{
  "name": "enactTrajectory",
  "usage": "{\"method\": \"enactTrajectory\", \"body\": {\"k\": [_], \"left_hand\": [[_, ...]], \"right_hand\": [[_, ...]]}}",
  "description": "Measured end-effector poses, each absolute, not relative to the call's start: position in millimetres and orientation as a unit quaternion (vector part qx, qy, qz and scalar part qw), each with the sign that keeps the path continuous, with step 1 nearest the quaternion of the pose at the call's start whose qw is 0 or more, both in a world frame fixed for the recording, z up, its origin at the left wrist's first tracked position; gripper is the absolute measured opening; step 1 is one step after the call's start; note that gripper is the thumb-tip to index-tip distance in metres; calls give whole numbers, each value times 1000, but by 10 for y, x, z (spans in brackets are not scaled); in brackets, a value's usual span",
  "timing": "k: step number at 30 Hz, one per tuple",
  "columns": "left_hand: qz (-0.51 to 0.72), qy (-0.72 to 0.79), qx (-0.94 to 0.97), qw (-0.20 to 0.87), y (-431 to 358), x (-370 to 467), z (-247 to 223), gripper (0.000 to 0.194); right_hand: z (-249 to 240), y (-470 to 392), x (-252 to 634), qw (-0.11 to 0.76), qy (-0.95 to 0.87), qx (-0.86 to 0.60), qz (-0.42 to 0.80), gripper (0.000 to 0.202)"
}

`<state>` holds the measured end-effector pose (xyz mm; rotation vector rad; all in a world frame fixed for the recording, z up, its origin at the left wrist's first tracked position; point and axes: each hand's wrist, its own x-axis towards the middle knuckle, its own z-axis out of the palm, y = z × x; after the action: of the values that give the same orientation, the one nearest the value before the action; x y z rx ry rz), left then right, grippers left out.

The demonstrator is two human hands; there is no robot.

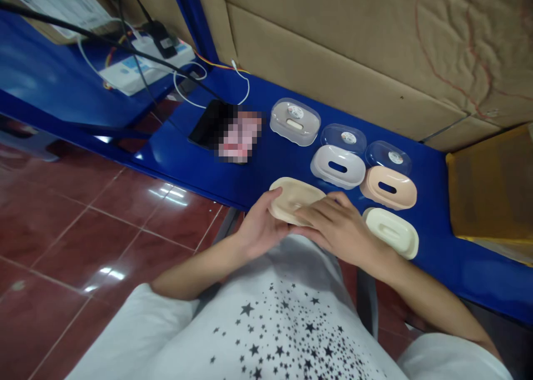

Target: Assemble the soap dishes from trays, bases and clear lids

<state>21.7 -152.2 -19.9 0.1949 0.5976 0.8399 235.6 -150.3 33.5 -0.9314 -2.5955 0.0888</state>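
Between my two hands is a beige oval soap dish tray, held near the front edge of the blue table. My left hand grips its left end, thumb over the rim. Across its right side lies my right hand, fingers bent over the tray and partly hiding it. A cream soap dish tray rests just right of my right hand. Behind it stand a peach soap dish base and a white soap dish base, each with a dark slot showing.
Clear lids with round stickers lie at the back. A lidded soap dish sits left of them. A pixelated device, a power strip and cables are at left; a cardboard box bounds the right.
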Motion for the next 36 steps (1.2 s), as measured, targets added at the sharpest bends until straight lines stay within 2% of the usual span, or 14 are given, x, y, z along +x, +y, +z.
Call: {"method": "enactTrajectory", "body": {"k": [3, 8, 10, 12, 15, 19, 27, 30, 31, 33, 36], "left_hand": [[434, 300, 40, 848, -1488, 251, -157, 37], [448, 297, 39, 842, -1467, 260, -162, 42], [435, 286, 44, 853, -1453, 282, -191, 46], [425, 271, 50, 862, -1425, 316, -220, 53], [429, 246, 56, 867, -1375, 368, -245, 62], [432, 230, 55, 870, -1349, 399, -272, 67], [440, 232, 51, 866, -1339, 392, -319, 62], [436, 219, 68, 870, -1337, 397, -304, 60], [437, 216, 71, 871, -1339, 395, -301, 58], [438, 214, 71, 870, -1341, 384, -305, 57], [429, 214, 68, 875, -1341, 360, -335, 55]], "right_hand": [[323, -1252, 2476, 207, -898, -389, 6, 28], [138, -962, 2797, 79, -869, -486, -45, 38], [118, -965, 2801, 102, -862, -496, -33, 39], [165, -1042, 2725, 161, -850, -501, -20, 40], [285, -1240, 2549, 209, -864, -457, 18, 41], [288, -1468, 2365, 189, -908, -367, 68, 40], [169, -1352, 2451, 203, -917, -323, 120, 42], [254, -892, 2753, 212, -891, -391, 93, 43], [253, -691, 2888, 190, -877, -436, 72, 45], [191, -279, 3173, 131, -856, -497, 50, 58], [21, 191, 3506, 54, -841, -530, 96, 85]]}}
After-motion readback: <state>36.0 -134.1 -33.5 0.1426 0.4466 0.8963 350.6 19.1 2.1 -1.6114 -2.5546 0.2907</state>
